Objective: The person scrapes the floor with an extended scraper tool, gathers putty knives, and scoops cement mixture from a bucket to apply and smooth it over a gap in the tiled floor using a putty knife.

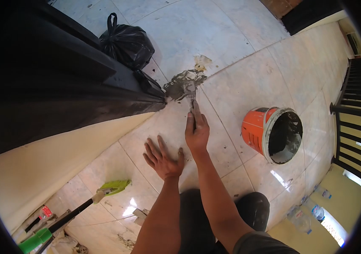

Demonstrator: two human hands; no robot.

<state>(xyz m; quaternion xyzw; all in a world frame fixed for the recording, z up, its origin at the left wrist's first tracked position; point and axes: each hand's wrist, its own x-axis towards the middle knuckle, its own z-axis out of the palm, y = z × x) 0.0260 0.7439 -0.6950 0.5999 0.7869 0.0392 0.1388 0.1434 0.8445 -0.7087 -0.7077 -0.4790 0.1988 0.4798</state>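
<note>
My left hand [163,161] lies flat on the tiled floor [248,80] with its fingers spread, holding nothing. Up and to the right of it, my right hand [197,132] grips a putty knife [190,89] by its handle, the index finger stretched along it. The blade rests on a patch of wet grey mortar [174,89] at the foot of the dark-covered wall corner. Pale broken material [202,62] lies just beyond the patch. An orange bucket [254,128] with grey mortar on its inner wall stands to the right of my right hand.
A tied black plastic bag [131,44] sits against the dark cover [49,84] at the upper left. A green broom [115,186] lies at the lower left near some debris. Plastic bottles [301,220] and a black railing [354,127] are on the right.
</note>
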